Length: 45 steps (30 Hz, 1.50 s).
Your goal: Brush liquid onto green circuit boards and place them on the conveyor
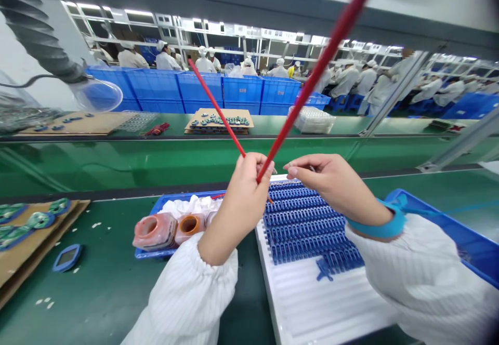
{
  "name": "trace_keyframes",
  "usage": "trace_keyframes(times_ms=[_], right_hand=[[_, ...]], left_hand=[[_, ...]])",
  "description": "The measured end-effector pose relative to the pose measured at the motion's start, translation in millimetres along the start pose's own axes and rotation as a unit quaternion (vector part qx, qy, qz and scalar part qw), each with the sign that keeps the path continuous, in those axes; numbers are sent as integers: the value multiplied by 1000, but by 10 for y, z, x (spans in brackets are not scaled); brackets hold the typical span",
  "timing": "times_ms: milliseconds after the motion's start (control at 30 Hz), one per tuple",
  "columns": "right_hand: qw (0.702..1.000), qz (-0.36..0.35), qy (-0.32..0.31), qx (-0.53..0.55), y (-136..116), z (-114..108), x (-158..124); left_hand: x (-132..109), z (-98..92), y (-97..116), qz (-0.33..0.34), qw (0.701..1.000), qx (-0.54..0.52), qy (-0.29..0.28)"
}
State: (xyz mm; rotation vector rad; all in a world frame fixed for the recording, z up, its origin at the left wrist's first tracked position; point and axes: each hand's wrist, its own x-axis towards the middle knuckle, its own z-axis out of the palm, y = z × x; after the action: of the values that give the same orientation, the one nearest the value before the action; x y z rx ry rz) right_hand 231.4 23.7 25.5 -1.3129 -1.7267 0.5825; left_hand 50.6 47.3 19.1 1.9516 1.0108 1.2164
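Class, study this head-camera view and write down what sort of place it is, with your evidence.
Most likely an electronics assembly workshop: rows of workers in white smocks, stacked blue plastic crates, and small circuit boards laid out on cardboard along a green-topped bench.

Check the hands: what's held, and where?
The left hand grips two red rods near their lower ends, splayed in a V. The right hand pinches something too small to tell.
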Motion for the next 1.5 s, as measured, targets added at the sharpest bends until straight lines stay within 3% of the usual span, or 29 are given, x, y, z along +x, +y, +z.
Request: trace_keyframes(times_ms=[300,533,733,933,1233,1367,1500], right_hand=[[974,66,-82,-200,565,246,224],[919,37,-197,-340,923,495,288],[881,18,-235,-410,1038,558,307],[868,9,-251,-430,1055,587,323],[885,36,-259,-385,1112,643,390],[923,37,-233,-303,1037,497,402],[974,25,-168,-150,823,214,357]], left_hand=[[5,-343,51,-19,994,-7,103],[-5,-371,84,-29,994,5,101],[-9,-361,74,-31,994,18,101],[-7,-360,88,-33,995,10,99],[-7,-331,73,-31,996,-3,79],[24,-282,22,-29,999,-1,39],[51,-201,-51,-30,999,-15,-1]])
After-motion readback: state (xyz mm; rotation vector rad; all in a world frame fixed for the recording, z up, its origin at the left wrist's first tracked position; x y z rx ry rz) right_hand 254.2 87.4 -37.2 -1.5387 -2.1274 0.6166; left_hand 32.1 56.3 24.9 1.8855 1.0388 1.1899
